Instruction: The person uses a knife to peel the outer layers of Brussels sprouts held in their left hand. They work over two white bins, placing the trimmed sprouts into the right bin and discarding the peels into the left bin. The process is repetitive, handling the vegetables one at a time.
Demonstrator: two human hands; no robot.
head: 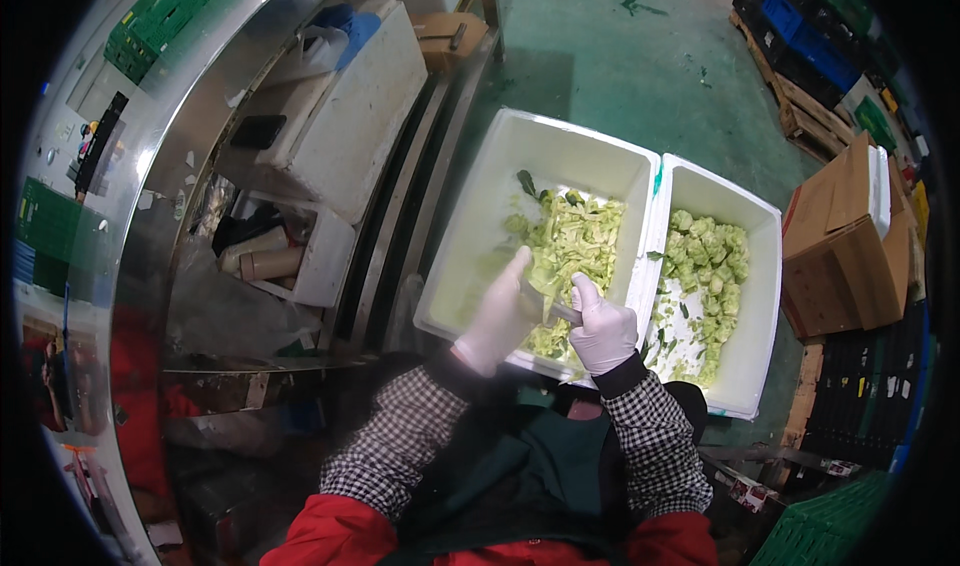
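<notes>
Both my hands wear white gloves over the near part of a white foam box (465,213). My right hand (604,329) is closed around a knife (564,312), its blade pointing left to my other hand. My left hand (499,314) holds a pale green vegetable piece (551,284) against the blade; motion blurs it, and its fingers are partly hidden. Below lie many cut pale green leaves and trimmings (585,228), with a few darker leaves. Touching this box on the right, a second foam box (761,266) holds trimmed green vegetable heads (709,247) along its right side and small scraps.
A steel table (176,123) runs along the left, with a foam chest (367,108) and a small foam box of bottles (334,266) beneath. At right stand a cardboard box (847,266), a wooden pallet (810,119) and stacked dark crates (795,33). A green crate (832,525) is lower right.
</notes>
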